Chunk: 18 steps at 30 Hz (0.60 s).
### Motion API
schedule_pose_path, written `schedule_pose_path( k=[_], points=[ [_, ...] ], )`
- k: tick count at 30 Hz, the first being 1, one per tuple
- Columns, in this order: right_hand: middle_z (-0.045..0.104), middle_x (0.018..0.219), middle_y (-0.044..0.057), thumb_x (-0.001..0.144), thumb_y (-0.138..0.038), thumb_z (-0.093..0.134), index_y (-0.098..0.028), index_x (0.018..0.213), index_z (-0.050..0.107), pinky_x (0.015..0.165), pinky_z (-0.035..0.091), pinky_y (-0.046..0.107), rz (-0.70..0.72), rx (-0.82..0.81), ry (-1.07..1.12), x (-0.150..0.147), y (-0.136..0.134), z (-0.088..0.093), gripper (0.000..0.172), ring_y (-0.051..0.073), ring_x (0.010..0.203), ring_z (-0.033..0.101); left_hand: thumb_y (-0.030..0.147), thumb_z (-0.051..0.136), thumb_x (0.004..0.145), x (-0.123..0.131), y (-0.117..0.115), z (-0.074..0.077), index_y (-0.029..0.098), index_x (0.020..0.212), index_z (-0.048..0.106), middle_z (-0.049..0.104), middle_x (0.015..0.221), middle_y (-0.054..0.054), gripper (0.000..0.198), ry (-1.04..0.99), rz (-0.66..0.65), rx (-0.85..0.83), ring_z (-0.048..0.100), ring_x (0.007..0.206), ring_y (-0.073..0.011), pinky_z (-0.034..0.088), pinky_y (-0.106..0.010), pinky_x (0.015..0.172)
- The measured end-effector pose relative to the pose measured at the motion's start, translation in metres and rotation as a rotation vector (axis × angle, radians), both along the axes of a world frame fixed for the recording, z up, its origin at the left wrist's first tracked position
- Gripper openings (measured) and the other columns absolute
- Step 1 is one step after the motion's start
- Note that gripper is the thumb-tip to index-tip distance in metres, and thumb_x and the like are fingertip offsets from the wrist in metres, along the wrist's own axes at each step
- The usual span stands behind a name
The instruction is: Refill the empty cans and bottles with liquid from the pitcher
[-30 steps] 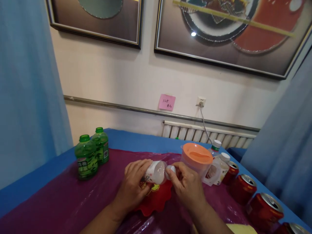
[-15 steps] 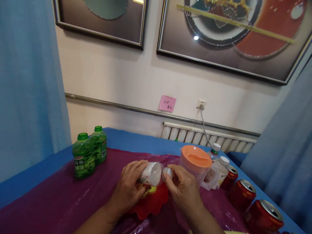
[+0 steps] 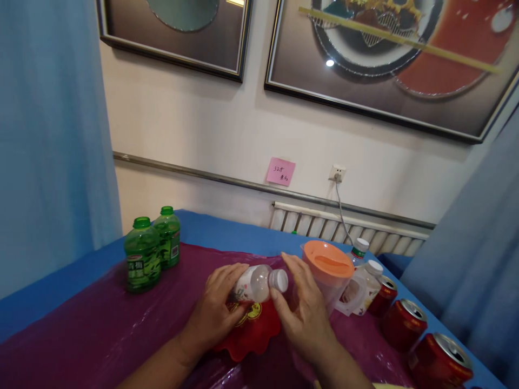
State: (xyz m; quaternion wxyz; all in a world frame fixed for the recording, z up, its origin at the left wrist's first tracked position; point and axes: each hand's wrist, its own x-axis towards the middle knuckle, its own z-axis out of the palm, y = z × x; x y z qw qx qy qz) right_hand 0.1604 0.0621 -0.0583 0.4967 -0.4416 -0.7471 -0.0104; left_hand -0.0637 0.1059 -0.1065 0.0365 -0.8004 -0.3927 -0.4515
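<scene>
A small clear bottle (image 3: 258, 283) with a printed label lies tilted in my left hand (image 3: 214, 305), whose fingers are wrapped round its body. Its white cap (image 3: 279, 280) sits on the neck and points right. My right hand (image 3: 306, 310) is open beside the cap, fingers raised and spread, with the thumb at or very near the cap's lower edge. Under the bottle, a red scalloped piece (image 3: 247, 343) with gold markings lies on the purple plastic sheet (image 3: 133, 335), partly hidden by my left hand.
Two green bottles (image 3: 141, 256) without caps stand at the left. On the right are a clear pitcher with an orange lid (image 3: 328, 259), a white-capped bottle (image 3: 371, 283), another bottle (image 3: 359, 249) behind, and several red cans (image 3: 440, 359) along the table edge.
The fingers of my right hand have come off the cap and spread apart, so the cap now shows on the bottle. My left hand keeps its hold. The view has shifted slightly.
</scene>
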Motion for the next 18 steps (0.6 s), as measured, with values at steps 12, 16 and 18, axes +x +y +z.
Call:
schedule_pose_path(
  k=[12, 16, 18],
  points=[
    [0.062, 0.115, 0.011, 0.096, -0.024, 0.053, -0.021, 0.13, 0.056, 0.089, 0.052, 0.042, 0.017, -0.022, -0.099, 0.0, -0.009, 0.008, 0.035, 0.026, 0.104, 0.061, 0.036, 0.071, 0.083, 0.002, -0.003, 0.003, 0.027, 0.138, 0.05, 0.065, 0.131, -0.009, 0.06, -0.003, -0.018, -0.003, 0.059, 0.122, -0.0287, 0.048, -0.045, 0.104],
    [0.059, 0.122, 0.013, 0.093, -0.017, 0.051, -0.021, 0.132, 0.054, 0.095, 0.049, 0.047, 0.015, 0.01, -0.158, 0.001, -0.019, 0.016, 0.039, 0.028, 0.112, 0.057, 0.039, 0.069, 0.084, 0.005, -0.006, 0.004, 0.025, 0.137, 0.05, 0.066, 0.13, -0.009, 0.058, -0.013, -0.047, -0.022, 0.06, 0.121, -0.0281, 0.049, -0.044, 0.103],
    [0.058, 0.124, 0.013, 0.092, -0.013, 0.05, -0.023, 0.133, 0.054, 0.096, 0.048, 0.048, 0.04, 0.032, -0.193, 0.004, -0.022, 0.019, 0.042, 0.029, 0.115, 0.055, 0.039, 0.071, 0.083, 0.005, -0.007, 0.003, 0.025, 0.136, 0.051, 0.067, 0.129, -0.009, 0.058, -0.006, -0.047, -0.038, 0.061, 0.12, -0.0281, 0.049, -0.044, 0.103]
  ],
)
